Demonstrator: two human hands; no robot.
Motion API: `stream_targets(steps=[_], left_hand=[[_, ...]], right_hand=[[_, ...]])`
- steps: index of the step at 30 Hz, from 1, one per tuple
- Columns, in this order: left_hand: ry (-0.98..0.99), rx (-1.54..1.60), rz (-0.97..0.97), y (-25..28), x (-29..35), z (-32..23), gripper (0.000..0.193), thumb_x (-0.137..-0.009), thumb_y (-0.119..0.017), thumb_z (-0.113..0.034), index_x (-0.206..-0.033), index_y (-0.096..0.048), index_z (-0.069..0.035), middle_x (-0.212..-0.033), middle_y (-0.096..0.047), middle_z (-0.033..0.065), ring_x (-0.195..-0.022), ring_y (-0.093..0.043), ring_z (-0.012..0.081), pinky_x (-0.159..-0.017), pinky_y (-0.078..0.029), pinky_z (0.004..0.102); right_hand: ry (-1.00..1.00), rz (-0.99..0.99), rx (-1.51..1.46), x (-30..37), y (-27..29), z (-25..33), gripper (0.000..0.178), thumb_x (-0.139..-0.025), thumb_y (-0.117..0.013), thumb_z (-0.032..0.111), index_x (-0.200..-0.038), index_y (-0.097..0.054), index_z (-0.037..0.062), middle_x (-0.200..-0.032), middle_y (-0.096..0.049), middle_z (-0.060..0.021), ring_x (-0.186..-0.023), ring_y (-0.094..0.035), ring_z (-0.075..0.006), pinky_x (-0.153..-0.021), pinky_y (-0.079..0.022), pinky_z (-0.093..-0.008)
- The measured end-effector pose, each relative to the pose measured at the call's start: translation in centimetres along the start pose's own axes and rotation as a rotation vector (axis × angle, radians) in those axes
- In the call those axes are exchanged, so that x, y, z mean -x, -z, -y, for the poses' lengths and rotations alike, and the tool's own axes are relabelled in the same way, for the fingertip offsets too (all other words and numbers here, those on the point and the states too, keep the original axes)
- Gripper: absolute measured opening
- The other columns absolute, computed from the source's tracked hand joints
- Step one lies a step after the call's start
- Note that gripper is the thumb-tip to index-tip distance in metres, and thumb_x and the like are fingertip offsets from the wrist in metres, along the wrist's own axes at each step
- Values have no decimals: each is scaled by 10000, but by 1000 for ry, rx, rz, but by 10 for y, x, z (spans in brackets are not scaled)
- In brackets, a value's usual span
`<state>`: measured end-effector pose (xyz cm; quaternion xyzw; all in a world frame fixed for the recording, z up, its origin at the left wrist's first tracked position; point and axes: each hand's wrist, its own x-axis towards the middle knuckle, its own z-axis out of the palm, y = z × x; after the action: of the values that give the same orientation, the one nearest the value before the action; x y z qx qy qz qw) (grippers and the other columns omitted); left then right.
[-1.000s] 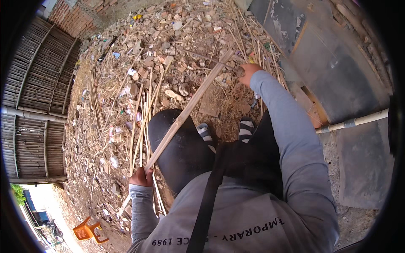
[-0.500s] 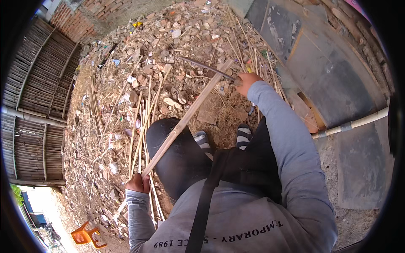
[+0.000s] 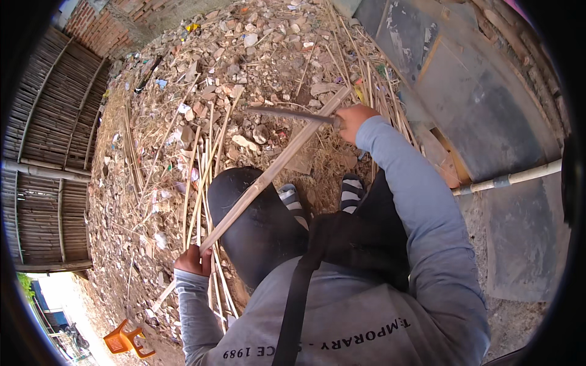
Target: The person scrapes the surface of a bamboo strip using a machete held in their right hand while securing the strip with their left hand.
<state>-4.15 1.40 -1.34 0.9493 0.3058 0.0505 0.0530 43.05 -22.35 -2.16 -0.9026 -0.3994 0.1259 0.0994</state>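
In the head view, the only one here, a long pale bamboo strip point(image 3: 268, 173) slants across the person's left thigh point(image 3: 262, 229), its near end in the left hand point(image 3: 195, 261) and its far end up beyond the feet point(image 3: 351, 194). The left hand's fingers are curled closed around that near end; the right hand point(image 3: 356, 122) has its fingers wrapped about the handle of a long dark blade point(image 3: 284, 113), which crosses the strip near its far end. Whether blade and wood touch there cannot be told, nor which way the edge faces. The main hazard, as I judge it, lies in how the strip is backed: it seems to have only the thigh under its middle, so a hard push or a sudden slip along the wood could carry the edge toward the leg. With one end alone gripped, the strip could also roll or swing if the blade bit into a knot, and a raw edge sliding through the left fingers might leave splinters. The loose strips point(image 3: 199, 183) beside the left knee could snag the held one, and the uneven rubble point(image 3: 244, 67) gives poor footing should balance shift.
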Motion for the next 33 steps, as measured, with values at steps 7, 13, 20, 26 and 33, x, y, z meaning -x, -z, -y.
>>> stream_targets(steps=[7,13,20,26,33], left_hand=[[-23,21,-16,-9,-3,-1,380,-874,-590,-395,-729,-504,-54,-555,-543,192,-515,-559,413,-474,-442,480],[25,72,37,-10,2,1,379,-876,-586,-397,-735,-515,-52,-549,-550,183,-510,-569,399,-475,-450,469],[-17,67,57,-1,-12,-6,406,-882,-575,-422,-731,-512,-51,-534,-534,190,-514,-568,403,-480,-447,475],[-10,93,48,-8,-4,-5,395,-885,-573,-403,-728,-506,-47,-540,-535,199,-523,-562,421,-486,-439,485],[12,55,73,-1,2,5,399,-869,-599,-404,-727,-509,-42,-547,-535,198,-532,-564,412,-499,-443,478]], right_hand=[[-360,-14,-110,-10,9,-39,546,-720,-681,230,-1246,-577,127,-1122,-633,-186,-1018,-608,-346,-901,-492,-389],[-83,63,2,17,27,10,456,-733,-665,233,-1165,-609,100,-1074,-653,-176,-968,-628,-342,-862,-506,-397],[-410,-105,-137,-12,3,-64,426,-760,-629,213,-1170,-603,100,-1076,-651,-172,-990,-628,-331,-875,-493,-419],[-239,-75,-122,4,17,-33,496,-725,-671,276,-1177,-608,83,-1056,-651,-189,-992,-621,-338,-889,-489,-388],[-383,-97,-91,-2,16,-86,417,-728,-680,260,-1116,-633,113,-1026,-656,-167,-977,-618,-345,-875,-490,-406]])
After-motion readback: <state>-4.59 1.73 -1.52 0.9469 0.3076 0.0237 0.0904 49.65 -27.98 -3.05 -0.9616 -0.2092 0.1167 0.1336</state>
